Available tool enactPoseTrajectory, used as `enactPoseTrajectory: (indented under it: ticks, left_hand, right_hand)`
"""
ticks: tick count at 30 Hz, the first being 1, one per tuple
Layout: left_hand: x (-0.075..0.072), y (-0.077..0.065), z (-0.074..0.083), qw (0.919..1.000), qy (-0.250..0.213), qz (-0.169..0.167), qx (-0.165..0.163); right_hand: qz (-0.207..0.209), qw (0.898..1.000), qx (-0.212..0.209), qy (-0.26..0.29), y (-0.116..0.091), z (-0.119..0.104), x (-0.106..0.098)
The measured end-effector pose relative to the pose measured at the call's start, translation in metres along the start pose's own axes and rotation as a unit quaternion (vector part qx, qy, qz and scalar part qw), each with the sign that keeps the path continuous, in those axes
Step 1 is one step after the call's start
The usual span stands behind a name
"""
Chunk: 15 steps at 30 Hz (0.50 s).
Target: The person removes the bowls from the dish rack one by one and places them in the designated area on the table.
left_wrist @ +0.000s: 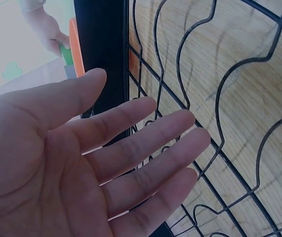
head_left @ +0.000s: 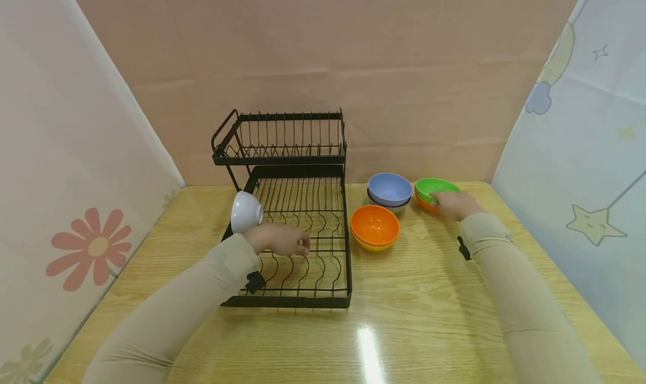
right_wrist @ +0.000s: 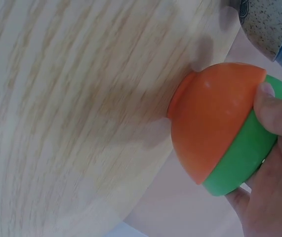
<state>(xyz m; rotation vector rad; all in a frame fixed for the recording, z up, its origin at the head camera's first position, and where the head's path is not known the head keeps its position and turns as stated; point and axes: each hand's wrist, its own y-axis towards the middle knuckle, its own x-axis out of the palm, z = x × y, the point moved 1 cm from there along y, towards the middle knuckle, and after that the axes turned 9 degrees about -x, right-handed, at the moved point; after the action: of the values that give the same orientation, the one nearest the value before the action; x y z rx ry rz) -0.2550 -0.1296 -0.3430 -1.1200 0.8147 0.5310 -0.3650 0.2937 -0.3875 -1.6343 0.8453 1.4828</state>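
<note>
My right hand [head_left: 456, 204] pinches the rim of a green bowl [head_left: 429, 186]. In the right wrist view, the thumb lies on the green bowl [right_wrist: 244, 153] near its edge, and the fingers are partly hidden behind it. That bowl sits nested in an orange bowl [right_wrist: 215, 113], whose base is at the tabletop. Over the lower tier of a black dish rack [head_left: 287, 301], my left hand [head_left: 282, 239] holds nothing. Its fingers [left_wrist: 131, 148] are spread and loosely extended above the wavy wires. A white bowl [head_left: 245, 211] leans on its side at the rack's left, just beyond the left wrist.
A blue bowl [head_left: 390, 189] rests on a speckled grey bowl [right_wrist: 266, 27], left of the green one. Nearer stands another orange bowl [head_left: 374, 225] in a yellow bowl [head_left: 373, 246], close to the rack's right edge. The rack's upper tier [head_left: 280, 161] rises at the back.
</note>
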Motion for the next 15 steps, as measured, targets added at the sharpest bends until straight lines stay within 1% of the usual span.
enactPoseTrajectory:
  ticks: [6,11,15]
  left_hand:
    - [-0.0005,0.0014,0.0,1.0,0.002,-0.001,-0.005]
    - [0.0001,0.0019,-0.0003,1.0,0.002,-0.003,0.0]
    - [0.0003,0.0027,-0.0007,1.0,-0.002,-0.005,0.003]
  right_hand:
    - [-0.012,1.0,0.008,0.0,0.0003,0.0005,0.0]
    - [-0.019,1.0,0.009,0.005,-0.002,-0.0025,-0.003]
    - [-0.031,0.999,0.018,0.016,-0.0031,-0.0045,-0.005]
